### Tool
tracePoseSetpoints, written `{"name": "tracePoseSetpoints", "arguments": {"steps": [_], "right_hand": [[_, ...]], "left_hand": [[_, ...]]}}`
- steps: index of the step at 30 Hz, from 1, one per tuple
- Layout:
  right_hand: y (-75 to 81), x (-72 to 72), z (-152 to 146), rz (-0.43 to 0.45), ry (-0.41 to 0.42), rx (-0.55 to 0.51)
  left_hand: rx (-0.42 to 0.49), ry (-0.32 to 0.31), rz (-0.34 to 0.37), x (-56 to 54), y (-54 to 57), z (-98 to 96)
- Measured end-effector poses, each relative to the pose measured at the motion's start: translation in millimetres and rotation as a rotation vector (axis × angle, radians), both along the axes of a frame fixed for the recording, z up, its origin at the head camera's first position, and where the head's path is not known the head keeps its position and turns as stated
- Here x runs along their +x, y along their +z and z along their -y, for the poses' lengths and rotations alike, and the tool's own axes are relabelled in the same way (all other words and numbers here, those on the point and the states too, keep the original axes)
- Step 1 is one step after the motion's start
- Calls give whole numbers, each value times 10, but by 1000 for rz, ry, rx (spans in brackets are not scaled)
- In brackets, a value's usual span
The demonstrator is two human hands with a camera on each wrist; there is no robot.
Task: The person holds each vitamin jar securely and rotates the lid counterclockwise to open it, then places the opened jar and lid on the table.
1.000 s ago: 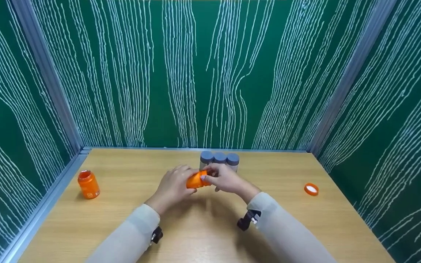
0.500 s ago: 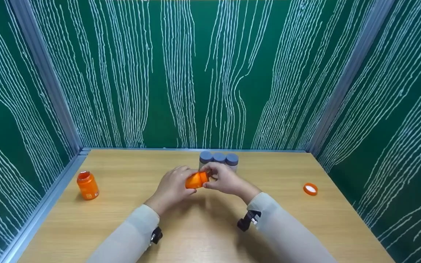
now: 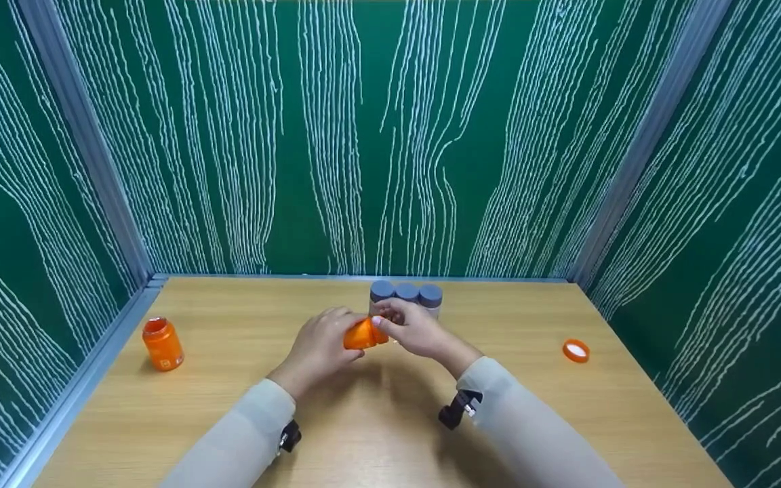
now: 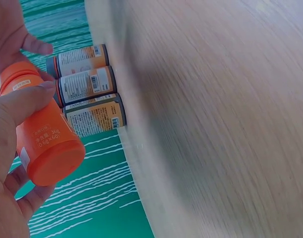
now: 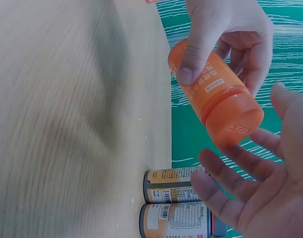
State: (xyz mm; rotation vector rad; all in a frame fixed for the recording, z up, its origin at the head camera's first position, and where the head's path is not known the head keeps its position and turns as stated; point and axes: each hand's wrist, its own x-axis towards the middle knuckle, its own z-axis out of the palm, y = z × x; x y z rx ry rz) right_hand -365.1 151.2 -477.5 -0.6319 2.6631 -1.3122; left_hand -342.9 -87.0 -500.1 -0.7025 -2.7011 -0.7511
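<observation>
An orange pill bottle (image 3: pixel 359 335) with its cap on lies tilted in my left hand (image 3: pixel 323 342). The left thumb presses along its side while the fingers go round behind, as the left wrist view shows of the bottle (image 4: pixel 47 136). My right hand (image 3: pixel 417 330) is at the cap end. In the right wrist view the right hand (image 5: pixel 275 173) has its fingers spread loosely beside the cap (image 5: pixel 235 119); a fingertip seems to touch it and the thumb stands apart. Three grey-lidded bottles (image 3: pixel 406 292) stand in a row just behind the hands.
An uncapped orange bottle (image 3: pixel 163 344) stands upright at the table's left. Near the right edge an orange cap (image 3: pixel 576 350) lies with its white inside up. Green walls (image 3: pixel 377 135) with white lines enclose the wooden table (image 3: pixel 262 305) at the back and sides.
The right thumb drops from the cap to below it, then comes up to the cap's upper side. The left hand and the bottle stay nearly in place.
</observation>
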Motion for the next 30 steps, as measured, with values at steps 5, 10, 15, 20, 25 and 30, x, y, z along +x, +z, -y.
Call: {"name": "tracePoseSetpoints", "arguments": {"steps": [5,10,15,20,25,30], "right_hand": [[-10,6,8,1,-1,11],[-9,6,1,-29,20,10],[3,7,-12,-64,65,8],[11,21,-30,-88,94,-5],[7,40,-52,-143,117,0],[1,40,-62,-183,130,32]], "left_hand": [[-8,-2,-11,0,3,-2],[-6,-7,-6,0,5,8],[2,-12,15,3,10,18],[4,-13,22,4,16,14],[2,-24,8,1,17,10],[7,-26,15,7,20,3]]}}
